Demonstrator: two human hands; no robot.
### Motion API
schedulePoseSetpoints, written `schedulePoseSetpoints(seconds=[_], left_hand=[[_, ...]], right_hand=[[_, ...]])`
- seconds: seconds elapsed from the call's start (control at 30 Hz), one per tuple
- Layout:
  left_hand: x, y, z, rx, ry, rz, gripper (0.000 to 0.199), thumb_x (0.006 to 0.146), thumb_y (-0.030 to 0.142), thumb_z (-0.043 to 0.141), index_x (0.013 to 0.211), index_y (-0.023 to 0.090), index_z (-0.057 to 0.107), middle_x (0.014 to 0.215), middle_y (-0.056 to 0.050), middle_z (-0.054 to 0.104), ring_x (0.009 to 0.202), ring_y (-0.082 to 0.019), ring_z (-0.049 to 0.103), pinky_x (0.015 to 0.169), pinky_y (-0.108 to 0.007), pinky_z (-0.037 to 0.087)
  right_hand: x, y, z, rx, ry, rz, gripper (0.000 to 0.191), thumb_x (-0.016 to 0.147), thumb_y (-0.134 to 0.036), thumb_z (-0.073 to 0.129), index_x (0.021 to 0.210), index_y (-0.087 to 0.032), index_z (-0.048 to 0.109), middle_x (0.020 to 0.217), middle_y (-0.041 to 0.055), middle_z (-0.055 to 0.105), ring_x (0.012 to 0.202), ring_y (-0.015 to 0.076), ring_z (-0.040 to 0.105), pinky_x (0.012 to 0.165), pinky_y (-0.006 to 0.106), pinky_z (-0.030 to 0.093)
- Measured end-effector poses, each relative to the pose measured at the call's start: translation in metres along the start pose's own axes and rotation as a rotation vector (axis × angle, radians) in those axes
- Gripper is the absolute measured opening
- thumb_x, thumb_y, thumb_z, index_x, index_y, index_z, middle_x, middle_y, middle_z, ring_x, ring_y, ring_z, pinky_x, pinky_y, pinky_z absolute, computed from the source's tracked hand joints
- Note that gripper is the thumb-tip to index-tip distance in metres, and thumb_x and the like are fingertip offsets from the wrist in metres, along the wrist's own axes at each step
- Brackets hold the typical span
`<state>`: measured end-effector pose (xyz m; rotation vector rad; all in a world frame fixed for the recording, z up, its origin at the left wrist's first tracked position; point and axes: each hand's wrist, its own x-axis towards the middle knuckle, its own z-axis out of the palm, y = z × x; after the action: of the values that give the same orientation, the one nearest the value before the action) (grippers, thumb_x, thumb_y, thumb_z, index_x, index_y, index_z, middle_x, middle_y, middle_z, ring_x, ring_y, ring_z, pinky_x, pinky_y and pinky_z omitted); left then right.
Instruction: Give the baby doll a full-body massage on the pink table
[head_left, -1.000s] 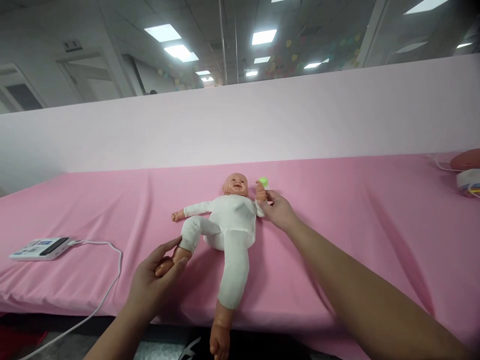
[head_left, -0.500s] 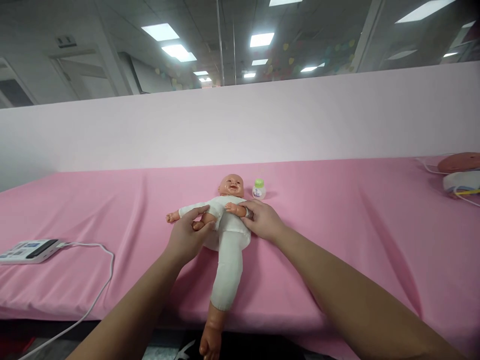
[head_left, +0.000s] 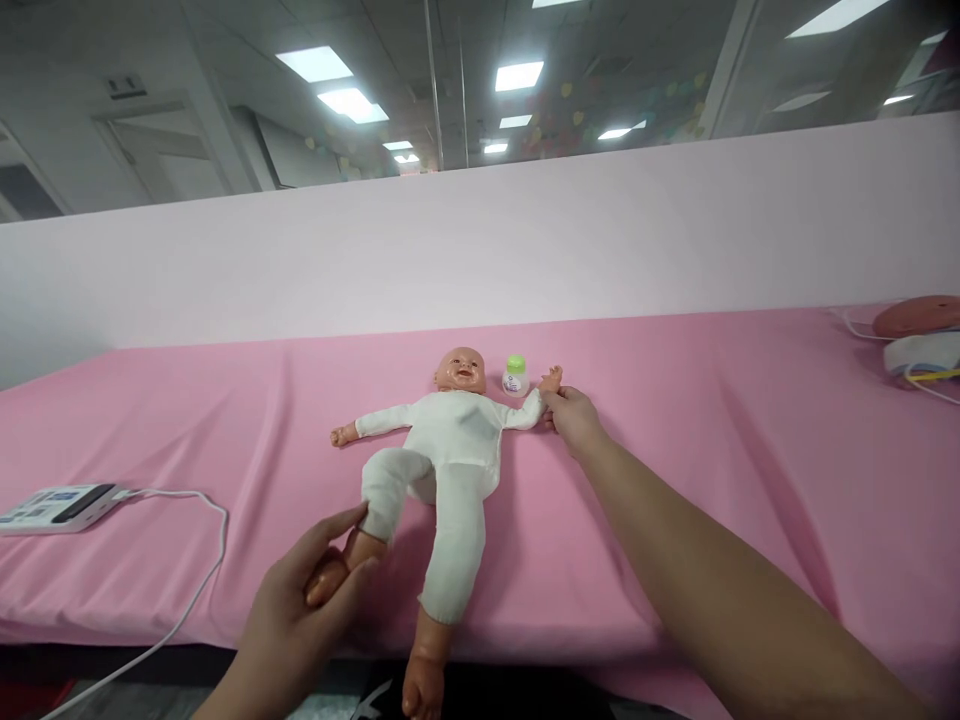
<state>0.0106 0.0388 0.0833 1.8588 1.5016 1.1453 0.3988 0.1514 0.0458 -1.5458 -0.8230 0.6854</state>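
Where the pink sheet drops off the near edge of the table, my left hand (head_left: 311,595) wraps one bare foot of the baby doll (head_left: 450,450), thumb above and fingers curled under it, so the grip is closed on that foot. That leg is bent at the knee, with the white trouser cuff sitting just above my thumb. Beside it, the doll's other leg runs straight toward me, and its bare foot hangs past the table edge over the dark floor.

Doll lies on its back on the pink sheet (head_left: 712,440), near the middle of the table, head pointing away from me, dressed in a white one-piece suit. Both arms are spread out sideways.

Farther out, my right hand (head_left: 574,418) reaches across the sheet and pinches the doll's outstretched arm at the wrist, fingers closed narrow around it; the doll's small hand sticks up just beyond my fingertips.

Just beside the doll's head, between head and that raised hand, stands a small white bottle with a green cap (head_left: 514,376), upright.

Off to the left, a flat white device (head_left: 60,503) rests on the sheet with a white cable (head_left: 202,580) looping off the table edge. At the far right edge sits a reddish rounded object (head_left: 919,316) with a white item and cords below it. Behind everything, a pale pink partition (head_left: 480,250).
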Motion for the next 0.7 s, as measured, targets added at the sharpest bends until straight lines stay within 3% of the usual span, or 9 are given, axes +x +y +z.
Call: schedulePoseSetpoints(seconds=[0.13,0.23,0.4,0.53,0.7], left_hand=[[-0.013,-0.006,0.000,-0.013,-0.004,0.009,0.051,0.075,0.062,0.074,0.112,0.027,0.076,0.064,0.002,0.058,0.057,-0.018,0.055,0.055,-0.028,0.047],[-0.001,-0.007,0.002,0.017,-0.029,0.016,0.053,0.076,0.060,0.074,0.117,0.026,0.075,0.058,0.004,0.050,0.053,-0.018,0.051,0.054,-0.028,0.046],[0.041,0.009,0.016,0.025,-0.091,0.112,0.055,0.078,0.048,0.073,0.126,0.022,0.070,0.056,0.008,0.042,0.054,-0.016,0.047,0.059,-0.028,0.045],[0.070,0.031,0.039,-0.038,-0.134,0.086,0.056,0.081,0.047,0.070,0.129,0.018,0.069,0.056,0.009,0.037,0.056,-0.015,0.046,0.060,-0.028,0.044],[0.086,0.036,0.061,0.063,-0.121,0.156,0.055,0.083,0.044,0.069,0.131,0.017,0.069,0.063,0.005,0.051,0.065,-0.018,0.056,0.066,-0.031,0.049]], right_hand=[[0.000,0.002,0.003,0.044,-0.016,0.017,0.026,0.086,-0.040,0.063,0.104,-0.021,0.066,0.085,0.0072,0.074,0.066,0.0204,0.070,0.059,0.031,0.058],[-0.006,-0.004,0.006,0.008,-0.038,-0.042,0.032,0.086,-0.038,0.063,0.113,-0.022,0.067,0.100,0.0076,0.076,0.076,0.0206,0.072,0.066,0.031,0.059],[-0.024,-0.016,0.012,-0.150,-0.053,-0.307,0.037,0.086,-0.038,0.064,0.121,-0.027,0.068,0.112,0.0041,0.075,0.077,0.0175,0.068,0.070,0.030,0.056],[-0.040,-0.022,0.019,-0.292,-0.162,-0.529,0.042,0.087,-0.031,0.065,0.129,-0.031,0.067,0.111,0.0015,0.075,0.068,0.0156,0.063,0.069,0.031,0.054],[-0.052,-0.027,0.030,-0.465,-0.341,-0.776,0.046,0.085,-0.014,0.063,0.128,-0.031,0.070,0.116,0.0029,0.073,0.098,0.0217,0.067,0.088,0.035,0.054]])
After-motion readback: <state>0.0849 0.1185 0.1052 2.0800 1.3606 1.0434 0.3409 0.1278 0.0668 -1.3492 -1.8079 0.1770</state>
